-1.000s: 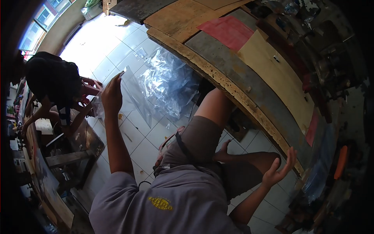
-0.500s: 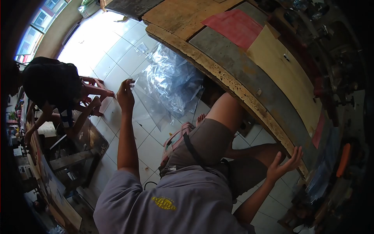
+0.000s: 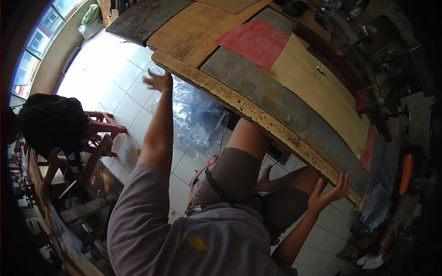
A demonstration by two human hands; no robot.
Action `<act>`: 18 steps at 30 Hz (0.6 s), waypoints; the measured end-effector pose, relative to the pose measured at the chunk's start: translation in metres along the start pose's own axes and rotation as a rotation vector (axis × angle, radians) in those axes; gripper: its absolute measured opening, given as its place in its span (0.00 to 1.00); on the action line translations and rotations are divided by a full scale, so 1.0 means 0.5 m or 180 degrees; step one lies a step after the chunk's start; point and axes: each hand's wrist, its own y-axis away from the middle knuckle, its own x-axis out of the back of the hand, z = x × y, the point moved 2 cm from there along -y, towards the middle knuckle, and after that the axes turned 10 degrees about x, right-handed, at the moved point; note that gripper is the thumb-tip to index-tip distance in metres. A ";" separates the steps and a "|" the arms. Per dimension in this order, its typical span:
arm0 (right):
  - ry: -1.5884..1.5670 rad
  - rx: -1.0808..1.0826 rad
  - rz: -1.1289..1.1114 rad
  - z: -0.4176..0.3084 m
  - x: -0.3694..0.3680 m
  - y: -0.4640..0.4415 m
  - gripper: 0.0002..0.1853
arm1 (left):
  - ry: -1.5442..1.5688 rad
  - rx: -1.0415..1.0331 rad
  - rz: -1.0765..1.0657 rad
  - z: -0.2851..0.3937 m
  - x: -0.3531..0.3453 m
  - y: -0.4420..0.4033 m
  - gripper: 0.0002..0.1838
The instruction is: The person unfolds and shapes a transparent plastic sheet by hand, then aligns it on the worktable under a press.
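Observation:
My left hand point(image 3: 159, 82) reaches out past the corner of the worktable point(image 3: 221, 93), fingers spread and slightly blurred, with nothing visible in it. Beyond and below it, a heap of clear plastic sheets point(image 3: 195, 117) lies on the tiled floor. Near the table's front edge at the right is my right hand point(image 3: 328, 194), open and palm up, holding nothing. On the tabletop lie a red sheet point(image 3: 258, 42) and a long tan sheet point(image 3: 322, 94).
Another person point(image 3: 53, 122) sits bent over a bench at the left, near a red stool point(image 3: 103, 126). An orange-handled object point(image 3: 405, 174) is at the far right. Dark machine parts line the table's back. A tied sack point(image 3: 90, 23) stands by the wall.
My left hand has moved forward toward the table corner; the clear sheet it held has been let go onto the heap, and its fingers have spread. My right hand stays open near the edge.

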 end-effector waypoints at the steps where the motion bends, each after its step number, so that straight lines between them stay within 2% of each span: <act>1: 0.0060 0.0010 0.0051 0.000 -0.005 -0.002 0.37 | 0.0092 0.0676 0.0235 -0.024 0.024 0.045 0.70; 2: 0.0122 0.0016 0.0113 0.001 -0.011 -0.001 0.38 | 0.0408 0.1252 -0.0070 -0.039 0.046 0.095 0.74; 3: 0.0192 0.0014 0.0162 -0.001 -0.014 0.001 0.38 | 0.0129 0.0844 -0.0890 -0.121 -0.010 0.096 0.75; 4: 0.0201 0.0005 0.0193 -0.003 -0.018 -0.002 0.38 | 0.0023 0.0053 -0.1752 -0.159 -0.034 0.124 0.74; 5: 0.0211 0.0010 0.0206 -0.005 -0.021 -0.007 0.39 | -0.0236 -0.0062 -0.2007 -0.169 -0.034 0.169 0.71; 6: 0.0215 0.0025 0.0199 -0.005 -0.018 -0.006 0.39 | -0.0496 -0.0305 -0.2324 -0.188 -0.042 0.189 0.64; 8: 0.0277 0.0053 0.0140 0.000 -0.016 0.000 0.39 | -0.1103 -0.0816 -0.2997 -0.213 -0.064 0.221 0.40; 9: 0.0296 0.0060 0.0136 0.001 -0.018 0.000 0.39 | -0.1429 -0.1013 -0.3057 -0.233 -0.075 0.237 0.39; 10: 0.0302 0.0046 0.0103 0.002 -0.018 -0.001 0.39 | -0.1759 -0.1221 -0.3111 -0.262 -0.090 0.256 0.38; 12: 0.0318 0.0002 0.0031 0.001 -0.015 0.001 0.38 | -0.1525 -0.0944 -0.3420 -0.307 -0.100 0.315 0.43; 14: 0.0238 0.0007 0.0107 0.001 -0.017 -0.001 0.38 | -0.1512 -0.1237 -0.3555 -0.328 -0.075 0.392 0.49; 18: 0.0248 0.0071 0.0139 0.005 -0.023 0.001 0.39 | -0.1927 -0.1835 -0.4492 -0.438 -0.059 0.512 0.55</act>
